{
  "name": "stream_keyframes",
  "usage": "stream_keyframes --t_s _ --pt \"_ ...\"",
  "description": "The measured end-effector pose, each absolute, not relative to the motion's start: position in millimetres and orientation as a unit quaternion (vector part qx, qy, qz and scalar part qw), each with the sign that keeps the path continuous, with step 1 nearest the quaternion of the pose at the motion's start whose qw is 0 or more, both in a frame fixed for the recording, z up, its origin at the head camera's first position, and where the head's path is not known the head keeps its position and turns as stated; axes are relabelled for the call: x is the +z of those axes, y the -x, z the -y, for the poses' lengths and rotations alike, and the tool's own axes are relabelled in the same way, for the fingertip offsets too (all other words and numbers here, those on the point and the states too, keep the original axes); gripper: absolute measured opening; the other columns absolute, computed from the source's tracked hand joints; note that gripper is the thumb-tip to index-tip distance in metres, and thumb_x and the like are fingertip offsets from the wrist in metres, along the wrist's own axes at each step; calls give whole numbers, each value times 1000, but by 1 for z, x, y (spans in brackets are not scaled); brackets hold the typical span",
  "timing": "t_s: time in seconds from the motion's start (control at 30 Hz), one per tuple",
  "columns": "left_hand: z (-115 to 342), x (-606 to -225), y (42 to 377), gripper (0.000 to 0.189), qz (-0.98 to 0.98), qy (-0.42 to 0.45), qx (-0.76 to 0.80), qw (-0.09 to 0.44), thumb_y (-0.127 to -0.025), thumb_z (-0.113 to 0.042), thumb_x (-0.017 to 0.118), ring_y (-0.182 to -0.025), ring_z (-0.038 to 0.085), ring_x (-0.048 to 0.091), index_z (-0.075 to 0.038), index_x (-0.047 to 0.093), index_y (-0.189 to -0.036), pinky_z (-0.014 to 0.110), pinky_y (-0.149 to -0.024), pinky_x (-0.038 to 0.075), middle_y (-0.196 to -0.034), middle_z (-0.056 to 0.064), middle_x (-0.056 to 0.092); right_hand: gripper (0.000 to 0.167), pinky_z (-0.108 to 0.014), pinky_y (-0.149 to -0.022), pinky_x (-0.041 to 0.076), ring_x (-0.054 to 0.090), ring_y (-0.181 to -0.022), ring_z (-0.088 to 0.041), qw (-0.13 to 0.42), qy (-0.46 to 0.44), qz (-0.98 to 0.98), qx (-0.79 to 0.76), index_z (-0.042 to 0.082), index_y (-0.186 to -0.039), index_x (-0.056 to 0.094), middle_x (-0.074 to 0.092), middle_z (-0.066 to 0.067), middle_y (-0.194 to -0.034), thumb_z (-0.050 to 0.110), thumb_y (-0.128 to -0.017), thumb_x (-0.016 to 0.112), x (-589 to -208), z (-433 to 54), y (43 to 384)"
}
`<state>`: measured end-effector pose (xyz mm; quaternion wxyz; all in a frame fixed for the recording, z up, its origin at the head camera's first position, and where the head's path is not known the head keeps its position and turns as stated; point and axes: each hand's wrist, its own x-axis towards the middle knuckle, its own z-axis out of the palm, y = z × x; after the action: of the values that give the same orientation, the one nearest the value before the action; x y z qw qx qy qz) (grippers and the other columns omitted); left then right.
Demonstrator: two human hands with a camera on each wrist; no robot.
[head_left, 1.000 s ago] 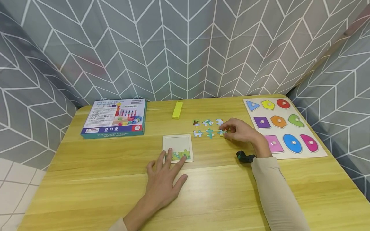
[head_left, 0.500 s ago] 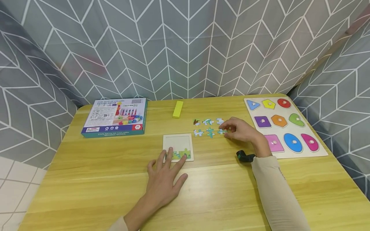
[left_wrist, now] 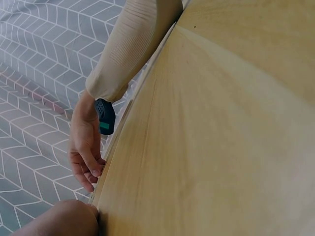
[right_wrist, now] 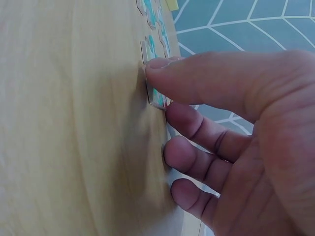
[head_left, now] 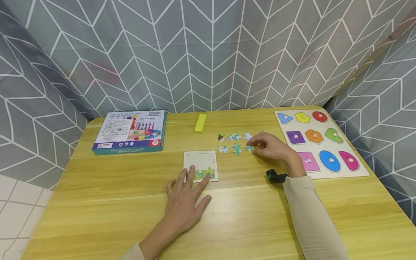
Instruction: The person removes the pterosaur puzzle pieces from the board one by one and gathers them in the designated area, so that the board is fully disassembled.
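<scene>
Wood-grain surface (head_left: 227, 227), grey patterned curtain (head_left: 208, 54) behind, white floor tiles (head_left: 19, 206) at left. Bead-set box (head_left: 130, 133) back left, yellow block (head_left: 200, 123) back middle, shape board (head_left: 344, 173) at right with nine knobbed shapes (head_left: 314, 136). Square puzzle tray (head_left: 199, 160): green pieces (head_left: 198, 176) along near edge. Left hand (head_left: 183, 209): fingers spread, tips on tray, gripping nothing. Right hand (head_left: 271, 147): fingers curled, pinching puzzle piece (head_left: 249, 148), right end of lower row of loose pieces (head_left: 236, 148), right of tray.
</scene>
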<state>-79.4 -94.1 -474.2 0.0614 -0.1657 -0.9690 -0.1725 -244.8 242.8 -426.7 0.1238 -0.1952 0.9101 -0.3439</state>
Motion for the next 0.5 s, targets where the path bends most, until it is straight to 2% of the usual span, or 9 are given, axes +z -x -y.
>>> stream_keyframes --t_s 0.23,0.5 --pt "94 -475 79 54 970 165 -170 62 -102 -55 48 -154 40 26 -39 45 -153 67 -107 19 -167 16 30 28 -38 -92 49 59 -98 -22 114 201 -909 -347 6 -118 73 69 -12 -114 4 -91 72 -426 -243 245" --pt "94 -474 79 54 970 164 -169 63 -102 -55 47 -154 40 26 -39 45 -153 67 -107 18 -167 16 30 26 -29 -77 47 54 -83 -19 65 217 -916 -332 5 -116 73 68 -10 -100 6 -90 73 -424 -234 247"
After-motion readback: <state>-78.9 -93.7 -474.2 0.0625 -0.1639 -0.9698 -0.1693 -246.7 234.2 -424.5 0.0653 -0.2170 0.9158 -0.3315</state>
